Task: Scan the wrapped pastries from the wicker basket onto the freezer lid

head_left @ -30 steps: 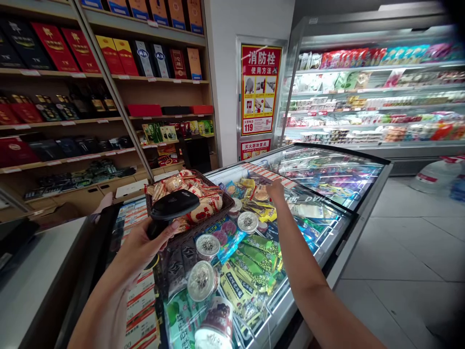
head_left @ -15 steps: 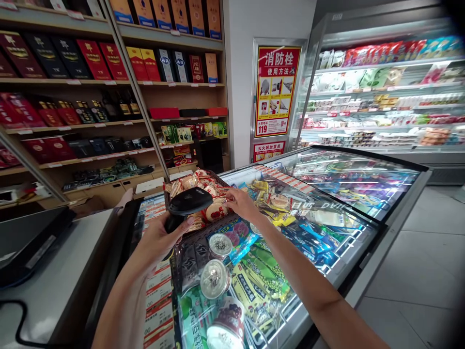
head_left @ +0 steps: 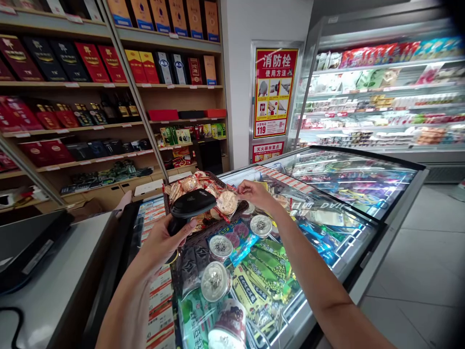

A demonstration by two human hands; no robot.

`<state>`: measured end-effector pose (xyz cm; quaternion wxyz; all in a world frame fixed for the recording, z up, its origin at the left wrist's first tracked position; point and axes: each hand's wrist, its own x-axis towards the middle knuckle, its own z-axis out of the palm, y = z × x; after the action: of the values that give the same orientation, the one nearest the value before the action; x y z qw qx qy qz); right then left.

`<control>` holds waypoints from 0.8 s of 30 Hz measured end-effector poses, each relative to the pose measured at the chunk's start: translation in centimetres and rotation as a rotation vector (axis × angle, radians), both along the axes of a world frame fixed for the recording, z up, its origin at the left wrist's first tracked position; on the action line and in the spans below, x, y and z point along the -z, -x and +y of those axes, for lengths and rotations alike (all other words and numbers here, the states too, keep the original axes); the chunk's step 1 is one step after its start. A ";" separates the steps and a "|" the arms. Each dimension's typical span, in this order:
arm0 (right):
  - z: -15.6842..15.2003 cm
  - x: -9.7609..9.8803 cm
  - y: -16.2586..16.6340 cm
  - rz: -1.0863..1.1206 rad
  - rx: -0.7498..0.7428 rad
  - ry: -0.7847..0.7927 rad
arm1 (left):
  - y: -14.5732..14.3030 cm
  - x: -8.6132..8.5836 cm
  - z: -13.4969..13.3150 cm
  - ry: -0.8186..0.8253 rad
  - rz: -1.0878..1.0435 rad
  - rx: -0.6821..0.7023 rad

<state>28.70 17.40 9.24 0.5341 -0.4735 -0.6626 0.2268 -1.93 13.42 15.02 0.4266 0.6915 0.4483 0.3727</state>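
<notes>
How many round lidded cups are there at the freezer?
5 cups: one half hidden under the right hand, one just nearer, two left of it, one at the bottom edge. More may be hidden.

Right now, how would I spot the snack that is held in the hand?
Find the long glass-topped freezer; on its left end sits a dark basket of wrapped snacks. At the basket's right edge, the right hand pinches one round tan biscuit packet, beside the black scanner in the left hand. It alone is held up; the rest lie heaped.
</notes>
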 end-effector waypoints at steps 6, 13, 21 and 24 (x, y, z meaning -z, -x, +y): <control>0.5 0.6 -2.3 0.069 0.110 -0.004 | -1.1 0.3 -0.2 0.025 -0.013 0.051; 0.1 0.3 -4.4 0.070 0.106 -0.033 | -2.3 1.6 0.4 0.037 -0.026 0.058; 0.0 0.4 -5.2 0.098 0.123 -0.018 | -3.0 2.7 0.7 0.054 -0.046 0.066; 0.4 0.7 -6.3 0.165 0.189 -0.005 | -3.0 2.6 0.6 0.062 -0.038 0.076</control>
<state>34.98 17.77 8.55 0.6071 -0.5123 -0.5694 0.2117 1.03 14.06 12.41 0.4701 0.6872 0.4250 0.3552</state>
